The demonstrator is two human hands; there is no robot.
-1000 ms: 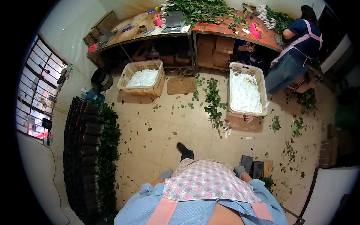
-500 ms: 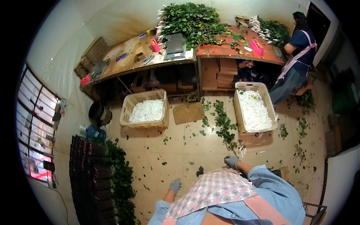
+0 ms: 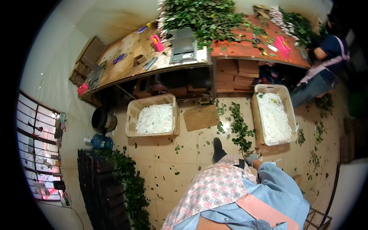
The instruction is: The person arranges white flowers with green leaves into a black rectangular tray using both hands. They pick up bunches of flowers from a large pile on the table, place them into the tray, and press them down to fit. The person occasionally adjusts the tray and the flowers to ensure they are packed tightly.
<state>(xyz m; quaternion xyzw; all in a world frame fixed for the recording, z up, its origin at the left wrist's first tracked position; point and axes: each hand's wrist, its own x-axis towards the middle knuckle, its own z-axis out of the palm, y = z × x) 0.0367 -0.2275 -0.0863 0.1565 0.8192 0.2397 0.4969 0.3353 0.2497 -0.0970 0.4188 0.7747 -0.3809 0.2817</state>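
My right hand (image 3: 252,159), in a grey glove, hangs at the front of my body near leafy cuttings (image 3: 241,130) strewn on the floor; its fingers are too small and indistinct to read. My left hand is hidden behind my patterned apron (image 3: 211,188). A dark shoe (image 3: 218,150) shows beyond the apron. Ahead stand two plastic crates filled with small white pieces, one at left (image 3: 131,124) and one at right (image 3: 260,136), with a flattened cardboard piece (image 3: 200,117) between them.
Workbenches (image 3: 126,53) carry leafy bundles (image 3: 199,21) and pink tools (image 3: 157,43). A co-worker (image 3: 326,69) stands at the right bench. Black packs of greenery (image 3: 99,184), a bucket (image 3: 103,120), a water jug (image 3: 101,142) and a barred window line the left side.
My body and view have moved forward toward the benches. A foot now shows ahead of the apron. My left hand has gone out of sight, and my right hand is partly covered.
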